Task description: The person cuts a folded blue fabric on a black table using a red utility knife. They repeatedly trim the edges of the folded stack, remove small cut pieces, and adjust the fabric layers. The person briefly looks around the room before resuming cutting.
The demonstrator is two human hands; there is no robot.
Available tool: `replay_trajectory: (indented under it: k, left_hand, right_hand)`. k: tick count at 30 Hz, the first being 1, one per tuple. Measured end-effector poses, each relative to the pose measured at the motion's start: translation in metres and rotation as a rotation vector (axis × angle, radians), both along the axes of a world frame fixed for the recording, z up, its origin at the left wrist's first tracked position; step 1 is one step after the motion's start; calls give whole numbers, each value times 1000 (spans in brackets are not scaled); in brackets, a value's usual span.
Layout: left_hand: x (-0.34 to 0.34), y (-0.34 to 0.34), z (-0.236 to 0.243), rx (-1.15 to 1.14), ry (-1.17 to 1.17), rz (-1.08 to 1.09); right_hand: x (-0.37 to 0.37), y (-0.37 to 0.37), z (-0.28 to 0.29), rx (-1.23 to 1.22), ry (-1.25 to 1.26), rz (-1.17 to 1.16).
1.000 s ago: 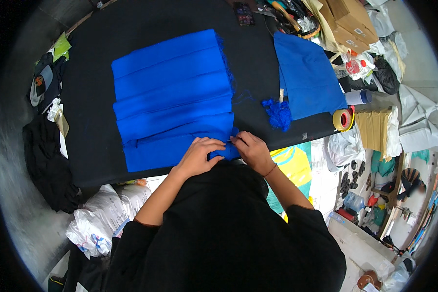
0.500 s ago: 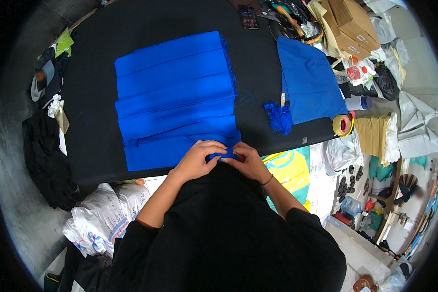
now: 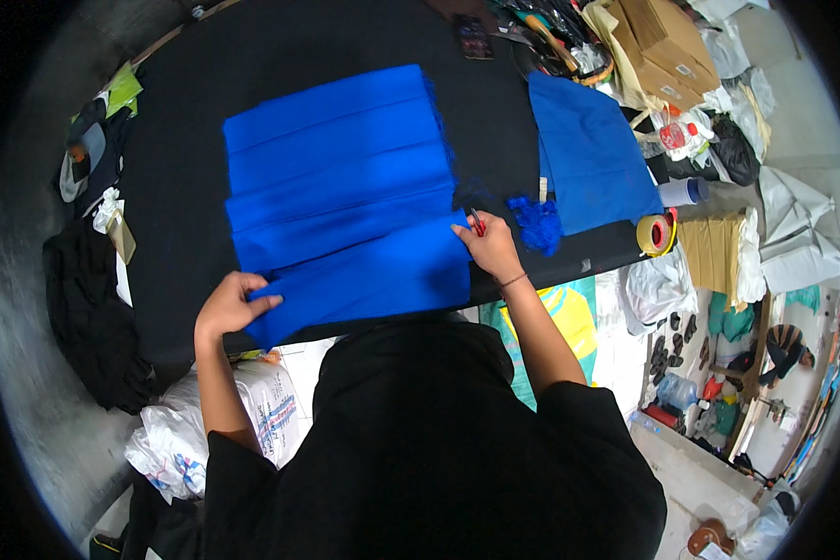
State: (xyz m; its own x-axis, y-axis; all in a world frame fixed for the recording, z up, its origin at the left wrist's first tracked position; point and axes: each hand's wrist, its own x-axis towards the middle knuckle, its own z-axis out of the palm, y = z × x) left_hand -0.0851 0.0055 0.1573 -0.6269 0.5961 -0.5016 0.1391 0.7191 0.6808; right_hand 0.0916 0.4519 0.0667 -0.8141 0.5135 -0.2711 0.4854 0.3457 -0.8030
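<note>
A royal-blue cloth panel (image 3: 373, 271) lies slantwise at the near end of a row of overlapping blue cloth pieces (image 3: 336, 140) with frayed right edges. My left hand (image 3: 231, 303) pinches the panel's left end between thumb and fingers, near the table's front edge. At its upper right corner, my right hand (image 3: 491, 246) grips the cloth with the thumb. Tucked in those same right fingers is a small red-and-dark tool (image 3: 477, 222), too small to name surely. Loose blue threads (image 3: 535, 224) sit in a tuft to the right of this hand.
The black-covered table (image 3: 177, 187) also bears another folded blue cloth (image 3: 593, 154), a tape roll (image 3: 656, 235) and a phone (image 3: 474, 37). Cardboard boxes (image 3: 667, 51) stand at the far right. White sacks (image 3: 252, 401) stand below the front edge at left; black cloth (image 3: 89, 308) hangs at the left side.
My hands were close together at the near edge, working on the cloth. They have spread apart, left hand to the left, right hand up and right, with the panel stretched between them.
</note>
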Motion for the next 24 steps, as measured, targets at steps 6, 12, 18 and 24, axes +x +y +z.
replay_trajectory:
  k: [6, 12, 18, 24]
  left_hand:
    - [-9, -12, -38, -55, 324, 187]
    - [6, -13, -58, -144, 430, 356]
    - [4, -14, -49, -101, 310, 344]
    - [15, -4, -26, -223, 628, 212]
  right_hand:
    - [-7, -20, -6, 293, -173, 97]
    - [-14, -28, -13, 252, -97, -55]
    - [-7, -11, -10, -52, -130, -31]
    - [19, -64, 137, 87, 278, 451]
